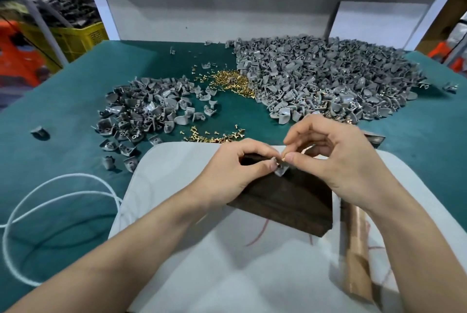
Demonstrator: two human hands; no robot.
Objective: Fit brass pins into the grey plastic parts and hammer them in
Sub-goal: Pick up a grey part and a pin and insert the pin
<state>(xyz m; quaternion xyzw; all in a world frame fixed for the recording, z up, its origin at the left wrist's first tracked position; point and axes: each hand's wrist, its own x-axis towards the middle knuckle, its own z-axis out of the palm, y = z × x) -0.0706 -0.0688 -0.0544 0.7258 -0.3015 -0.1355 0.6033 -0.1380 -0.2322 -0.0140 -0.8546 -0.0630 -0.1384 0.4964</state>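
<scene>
My left hand pinches a small grey plastic part over a dark wooden block. My right hand pinches a brass pin between thumb and forefinger, right at the top of the part. A big heap of grey parts lies at the back right. A smaller heap of grey parts lies at the left. Loose brass pins lie between the heaps, and more pins lie just beyond the block.
The block rests on a pale grey pad on the green table. A copper-coloured hammer handle lies at the right under my right forearm. A white cord loops at the left. A white board backs the table.
</scene>
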